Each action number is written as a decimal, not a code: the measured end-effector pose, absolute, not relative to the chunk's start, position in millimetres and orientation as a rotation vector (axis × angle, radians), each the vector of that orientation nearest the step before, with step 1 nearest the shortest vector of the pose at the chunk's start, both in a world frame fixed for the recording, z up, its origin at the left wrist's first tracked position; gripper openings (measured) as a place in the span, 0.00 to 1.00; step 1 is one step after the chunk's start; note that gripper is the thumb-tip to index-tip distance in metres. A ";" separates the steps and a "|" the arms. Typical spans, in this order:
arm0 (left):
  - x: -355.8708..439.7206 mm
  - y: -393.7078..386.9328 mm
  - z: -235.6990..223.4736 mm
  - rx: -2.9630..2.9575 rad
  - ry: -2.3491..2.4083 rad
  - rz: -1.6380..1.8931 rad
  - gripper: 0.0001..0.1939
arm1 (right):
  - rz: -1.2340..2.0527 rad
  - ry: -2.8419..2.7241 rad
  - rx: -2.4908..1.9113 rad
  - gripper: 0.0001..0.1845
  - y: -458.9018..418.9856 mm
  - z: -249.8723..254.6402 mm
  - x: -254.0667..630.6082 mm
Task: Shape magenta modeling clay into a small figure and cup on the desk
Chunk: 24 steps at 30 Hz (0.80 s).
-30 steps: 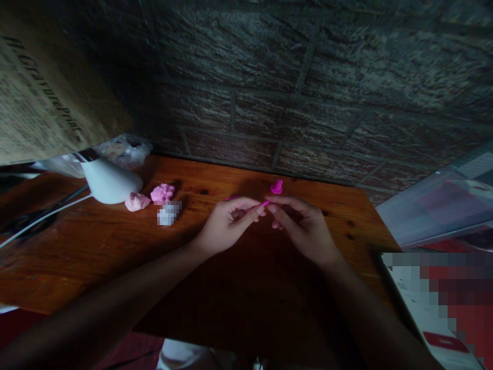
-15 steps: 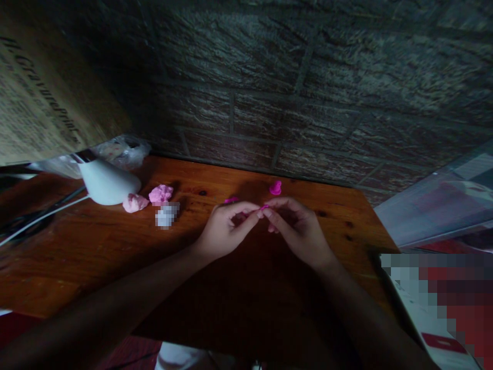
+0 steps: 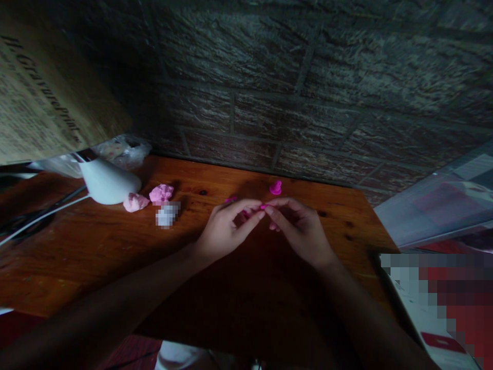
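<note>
A tiny piece of magenta modelling clay (image 3: 263, 207) is pinched between the fingertips of both hands, mostly covered by them. My left hand (image 3: 231, 226) grips it from the left with thumb and forefinger. From the other side, my right hand (image 3: 298, 226) closes thumb and forefinger on the same piece. Just beyond the fingers, a cone-like magenta clay lump (image 3: 276, 188) rests on the wooden table (image 3: 185, 231). Another magenta bit (image 3: 231, 199) shows behind my left knuckles, partly hidden.
Left on the table lie a pink clay lump (image 3: 162, 193), a paler pink lump (image 3: 135, 202) and a blurred whitish lump (image 3: 167, 215), by a white lamp base (image 3: 110, 182) with a cable. A stone-patterned wall (image 3: 254, 118) borders the far edge.
The fingertips have shifted slightly around the small magenta piece, which now shows a little further left. Both hands stay pinched together; the lumps on the table have not moved.
</note>
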<state>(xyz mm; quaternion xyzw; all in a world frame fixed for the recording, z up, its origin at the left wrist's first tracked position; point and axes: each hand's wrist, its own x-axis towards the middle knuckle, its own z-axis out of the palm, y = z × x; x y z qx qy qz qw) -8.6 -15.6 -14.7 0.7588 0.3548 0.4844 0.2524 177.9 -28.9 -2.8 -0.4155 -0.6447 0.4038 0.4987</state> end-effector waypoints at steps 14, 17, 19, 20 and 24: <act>-9.1 -13.4 -15.2 2.112 0.857 1.411 0.05 | 1.111 -1.583 -0.858 0.10 -26.3 -1.1 184.1; -9.0 -14.8 -14.2 2.086 0.836 1.407 0.05 | 1.106 -1.595 -0.861 0.07 -27.1 0.6 183.9; -8.6 -14.7 -13.7 2.054 0.829 1.400 0.05 | 1.103 -1.598 -0.870 0.06 -27.7 0.7 183.2; -8.4 -14.3 -13.6 2.041 0.826 1.397 0.04 | 1.103 -1.596 -0.873 0.06 -27.9 0.4 182.8; -7.3 -12.7 -14.5 2.019 0.820 1.392 0.04 | 1.120 -1.576 -0.870 0.05 -27.8 -1.8 181.2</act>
